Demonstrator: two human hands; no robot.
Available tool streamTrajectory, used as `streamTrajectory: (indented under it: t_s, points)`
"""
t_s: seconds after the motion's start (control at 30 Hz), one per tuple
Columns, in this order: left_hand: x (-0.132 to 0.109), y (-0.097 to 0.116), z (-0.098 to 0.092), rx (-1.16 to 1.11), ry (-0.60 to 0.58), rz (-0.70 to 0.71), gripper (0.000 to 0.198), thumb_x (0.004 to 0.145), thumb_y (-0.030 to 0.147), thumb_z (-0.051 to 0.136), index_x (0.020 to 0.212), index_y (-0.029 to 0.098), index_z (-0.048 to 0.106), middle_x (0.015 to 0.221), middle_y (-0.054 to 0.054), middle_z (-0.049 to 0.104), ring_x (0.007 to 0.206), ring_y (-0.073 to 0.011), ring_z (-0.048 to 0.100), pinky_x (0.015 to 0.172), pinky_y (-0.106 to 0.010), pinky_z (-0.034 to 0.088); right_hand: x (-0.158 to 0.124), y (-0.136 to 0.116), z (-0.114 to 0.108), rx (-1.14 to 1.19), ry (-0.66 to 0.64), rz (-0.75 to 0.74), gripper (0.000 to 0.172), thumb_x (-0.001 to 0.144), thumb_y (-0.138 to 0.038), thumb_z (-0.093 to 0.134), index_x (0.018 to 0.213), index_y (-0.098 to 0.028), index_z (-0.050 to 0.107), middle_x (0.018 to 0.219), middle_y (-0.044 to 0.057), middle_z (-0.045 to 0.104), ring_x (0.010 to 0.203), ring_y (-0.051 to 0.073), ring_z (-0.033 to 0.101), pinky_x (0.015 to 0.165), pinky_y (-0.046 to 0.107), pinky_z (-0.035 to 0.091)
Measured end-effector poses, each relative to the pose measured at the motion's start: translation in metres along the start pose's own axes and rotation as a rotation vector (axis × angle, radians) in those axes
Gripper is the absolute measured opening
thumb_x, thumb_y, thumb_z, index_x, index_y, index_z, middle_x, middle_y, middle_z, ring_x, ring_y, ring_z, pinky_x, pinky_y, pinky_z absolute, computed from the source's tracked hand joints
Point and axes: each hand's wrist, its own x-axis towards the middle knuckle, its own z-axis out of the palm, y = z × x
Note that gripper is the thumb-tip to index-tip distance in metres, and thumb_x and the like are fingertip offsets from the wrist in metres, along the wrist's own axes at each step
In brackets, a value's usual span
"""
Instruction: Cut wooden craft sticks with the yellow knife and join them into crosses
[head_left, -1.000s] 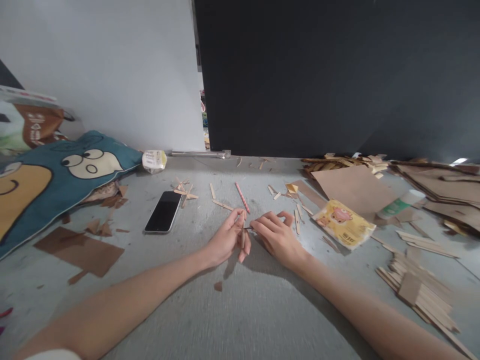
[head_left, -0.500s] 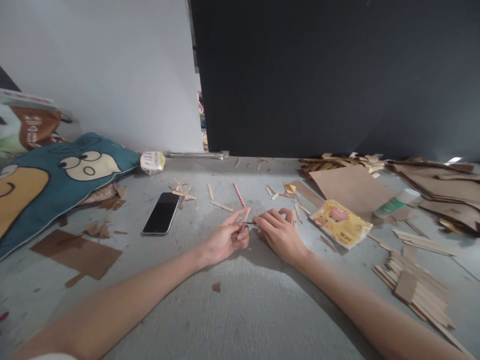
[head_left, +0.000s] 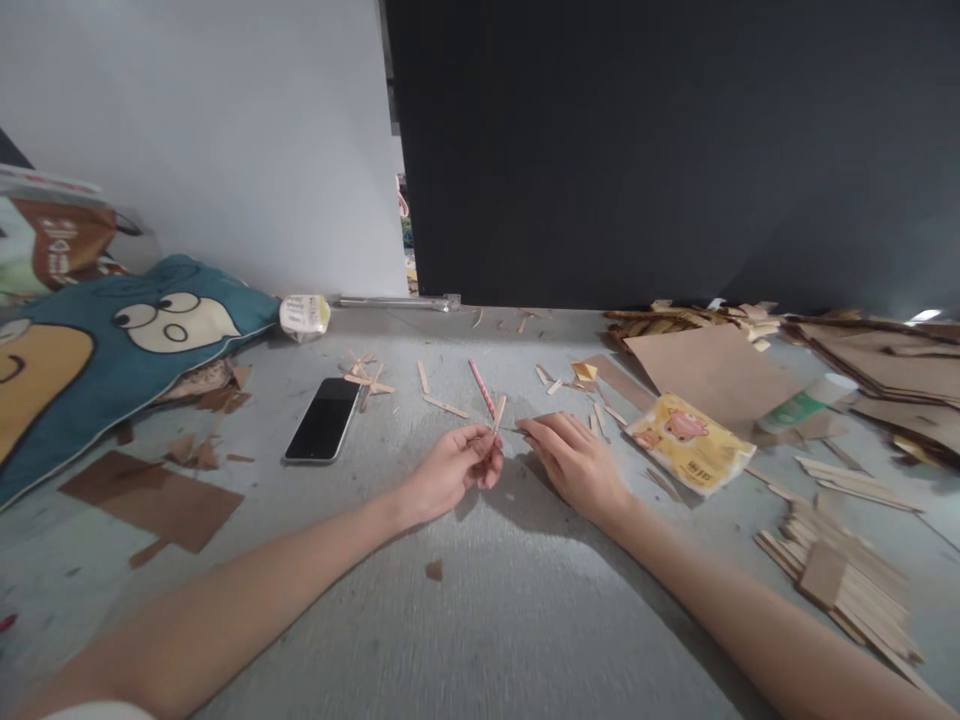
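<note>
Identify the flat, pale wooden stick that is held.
The pale wooden stick pinched in the left hand; the other visible sticks lie about the grey tabletop.

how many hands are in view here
2: the left hand, holding a small wooden stick, and the right hand, nearer the yellow packet, fingertips on a thin dark object. No others show.

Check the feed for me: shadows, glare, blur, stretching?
In the head view, a soft shadow falls on the table between the left hand and right hand; same head view, a small bright patch near the right edge, print on the yellow packet too soft to read, the thin dark piece in the right hand indistinct, forearms seemingly stretched toward the lower corners.
</note>
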Motion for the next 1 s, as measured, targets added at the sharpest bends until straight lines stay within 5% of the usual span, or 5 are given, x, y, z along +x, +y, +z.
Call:
streamTrajectory:
  t_s: [1.0]
  points:
    - [-0.0023, 0.0026, 0.0039, -0.022, -0.048, 0.009, 0.038, 0.083, 0.042, 0.084, 0.093, 0.014, 0.061, 0.073, -0.004, 0.073, 0.049, -0.0116, 0.065, 0.050, -0.023, 0.047, 0.0033, -0.0027, 0.0006, 0.019, 0.010, -0.002, 0.022, 0.110, -0.023, 0.044, 0.112, -0.020, 0.065, 0.091, 0.008, 0.072, 0.081, 0.023, 0.062, 0.075, 0.035, 0.047]
